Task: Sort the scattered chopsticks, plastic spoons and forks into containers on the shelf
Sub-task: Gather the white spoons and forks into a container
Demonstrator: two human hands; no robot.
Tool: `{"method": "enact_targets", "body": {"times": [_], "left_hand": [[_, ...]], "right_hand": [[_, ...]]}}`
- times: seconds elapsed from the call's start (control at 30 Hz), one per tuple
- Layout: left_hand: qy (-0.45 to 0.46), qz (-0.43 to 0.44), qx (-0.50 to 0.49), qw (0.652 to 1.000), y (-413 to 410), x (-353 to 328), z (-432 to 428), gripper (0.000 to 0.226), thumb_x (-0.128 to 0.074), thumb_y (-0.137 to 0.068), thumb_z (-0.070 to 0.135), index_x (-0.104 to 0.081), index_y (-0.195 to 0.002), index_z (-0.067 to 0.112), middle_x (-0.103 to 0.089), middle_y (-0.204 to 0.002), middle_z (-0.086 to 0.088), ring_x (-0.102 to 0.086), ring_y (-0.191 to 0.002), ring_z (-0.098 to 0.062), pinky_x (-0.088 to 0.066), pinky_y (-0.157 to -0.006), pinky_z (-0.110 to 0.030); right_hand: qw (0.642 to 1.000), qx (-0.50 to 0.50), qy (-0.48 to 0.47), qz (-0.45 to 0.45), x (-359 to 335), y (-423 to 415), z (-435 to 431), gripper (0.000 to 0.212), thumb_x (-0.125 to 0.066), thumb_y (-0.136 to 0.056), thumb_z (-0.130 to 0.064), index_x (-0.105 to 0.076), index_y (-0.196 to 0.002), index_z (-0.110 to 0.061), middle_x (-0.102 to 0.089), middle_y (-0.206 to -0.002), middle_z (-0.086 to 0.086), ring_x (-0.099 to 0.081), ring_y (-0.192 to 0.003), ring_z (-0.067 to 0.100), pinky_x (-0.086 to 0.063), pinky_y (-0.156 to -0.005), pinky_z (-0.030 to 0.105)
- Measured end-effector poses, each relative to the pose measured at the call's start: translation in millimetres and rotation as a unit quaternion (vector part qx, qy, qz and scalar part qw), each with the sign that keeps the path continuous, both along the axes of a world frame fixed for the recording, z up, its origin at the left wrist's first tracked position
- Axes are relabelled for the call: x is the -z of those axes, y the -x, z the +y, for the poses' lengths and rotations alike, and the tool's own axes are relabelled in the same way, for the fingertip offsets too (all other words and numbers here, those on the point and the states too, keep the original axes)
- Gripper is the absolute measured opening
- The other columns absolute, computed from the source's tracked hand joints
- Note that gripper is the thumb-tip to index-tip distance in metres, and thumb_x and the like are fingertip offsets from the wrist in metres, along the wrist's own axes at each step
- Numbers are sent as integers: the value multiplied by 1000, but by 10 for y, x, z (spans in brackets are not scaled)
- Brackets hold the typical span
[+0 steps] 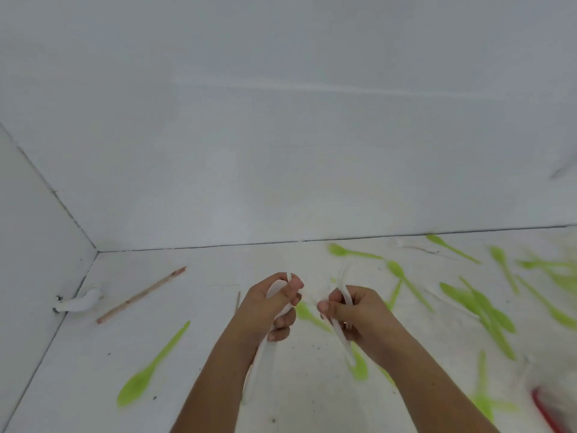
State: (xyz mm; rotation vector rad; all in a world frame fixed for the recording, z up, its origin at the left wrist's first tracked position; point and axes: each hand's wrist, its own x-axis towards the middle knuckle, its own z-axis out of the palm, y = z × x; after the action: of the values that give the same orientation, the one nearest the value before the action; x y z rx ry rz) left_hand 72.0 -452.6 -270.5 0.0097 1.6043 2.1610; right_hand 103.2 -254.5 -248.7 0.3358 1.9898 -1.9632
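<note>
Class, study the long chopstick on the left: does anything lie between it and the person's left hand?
Only a short thin stick beside the left hand; bare surface otherwise up to the chopstick. That hand grips white cutlery.

We find open white surface (212,307) from nine to eleven o'clock, crossed by one chopstick (142,295); a green spoon (153,367) lies at seven. From one to four o'clock green spoons (480,307) lie thick. Walls (281,167) close twelve and nine.

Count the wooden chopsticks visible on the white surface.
2: the long chopstick lies flat at left; a chopstick end pokes out just left of the left hand. A blurred streak at far right may be another.
</note>
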Motion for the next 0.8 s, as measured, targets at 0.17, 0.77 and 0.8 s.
{"method": "enact_targets", "body": {"times": [0.17, 0.77, 0.8], "left_hand": [[45, 51, 51, 996, -214, -252, 750, 32, -72, -97, 32, -65, -106, 1, -56, -80, -2, -35, -50, -15, -22, -44, -22], [-21, -16, 170, 985, -1897, -5, 4168, 21, -74, -94, 25, -69, -98, 4, -53, -78, -7, -35, -51, -17, -26, -37, -18], [-22, -12, 171, 985, -1955, -6, 4266, 26, -76, -93, 25, -69, -103, 2, -52, -78, -7, -35, -51, -17, -26, -37, -18]], "right_hand": [[982, 144, -76, 94, -118, -419, 715, 42, -85, -83, -24, -56, -58, -8, -51, -57, 9, -41, -56, 19, -27, -53, 29], [941, 198, -243, 126, -162, -2693, 3530, 34, -64, -89, -21, -47, -60, -21, -41, -61, -10, -39, -56, 4, -30, -54, 21], [946, 199, -236, 98, -163, -2700, 3686, 25, -57, -89, -22, -50, -65, -19, -45, -66, -10, -43, -60, 6, -33, -57, 23]]}}
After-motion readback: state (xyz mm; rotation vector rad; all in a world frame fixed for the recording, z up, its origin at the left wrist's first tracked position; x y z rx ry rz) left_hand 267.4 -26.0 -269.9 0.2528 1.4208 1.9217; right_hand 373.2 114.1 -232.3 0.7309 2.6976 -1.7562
